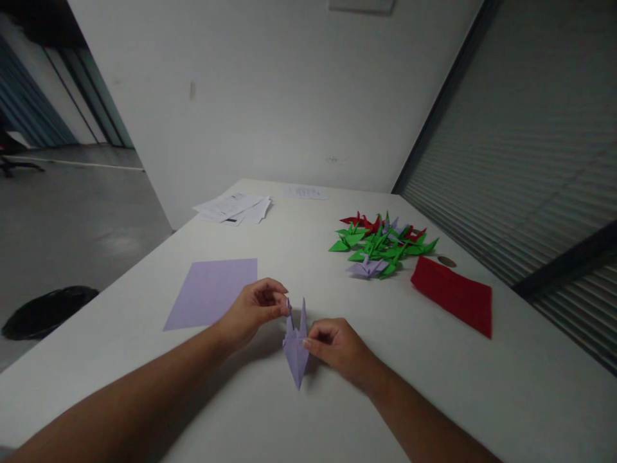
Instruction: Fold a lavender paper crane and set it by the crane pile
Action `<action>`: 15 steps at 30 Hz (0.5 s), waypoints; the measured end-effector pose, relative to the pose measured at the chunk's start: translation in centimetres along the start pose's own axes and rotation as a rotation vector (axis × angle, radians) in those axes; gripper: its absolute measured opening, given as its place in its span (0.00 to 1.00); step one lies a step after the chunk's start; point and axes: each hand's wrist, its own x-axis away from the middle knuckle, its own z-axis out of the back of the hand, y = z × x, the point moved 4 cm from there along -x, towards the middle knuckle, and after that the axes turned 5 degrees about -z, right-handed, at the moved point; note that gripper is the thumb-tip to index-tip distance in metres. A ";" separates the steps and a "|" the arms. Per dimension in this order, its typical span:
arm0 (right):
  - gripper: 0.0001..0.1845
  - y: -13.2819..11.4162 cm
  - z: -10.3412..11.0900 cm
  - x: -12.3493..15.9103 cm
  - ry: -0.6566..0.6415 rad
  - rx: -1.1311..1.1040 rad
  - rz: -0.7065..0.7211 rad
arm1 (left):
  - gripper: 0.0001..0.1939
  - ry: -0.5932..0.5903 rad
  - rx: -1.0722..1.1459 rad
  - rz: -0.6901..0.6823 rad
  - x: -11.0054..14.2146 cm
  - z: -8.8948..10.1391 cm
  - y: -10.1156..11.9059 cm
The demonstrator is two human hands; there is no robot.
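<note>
A partly folded purple origami crane is held just above the white table, its two narrow points upward and its wide body tapering down to a tip. My left hand pinches the upper end of the left narrow point between thumb and fingers. With thumb and index finger, my right hand grips the right edge of the body. The right narrow point stands free between the hands. A flat square of purple paper lies left of my left hand, partly behind it.
Several finished paper cranes in green, red and purple are heaped at the back right. Near them are red paper and a small round brownish object. Printed sheets lie at the back left. A black-lined bin stands beside the table.
</note>
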 end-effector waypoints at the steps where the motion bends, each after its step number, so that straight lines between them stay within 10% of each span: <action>1: 0.21 0.0 0.0 0.0 -0.002 -0.003 -0.001 | 0.16 0.005 0.003 -0.001 0.0 0.0 -0.1; 15: 0.22 0.3 0.0 0.1 -0.030 -0.010 -0.003 | 0.10 -0.021 -0.087 0.023 0.0 0.5 -0.6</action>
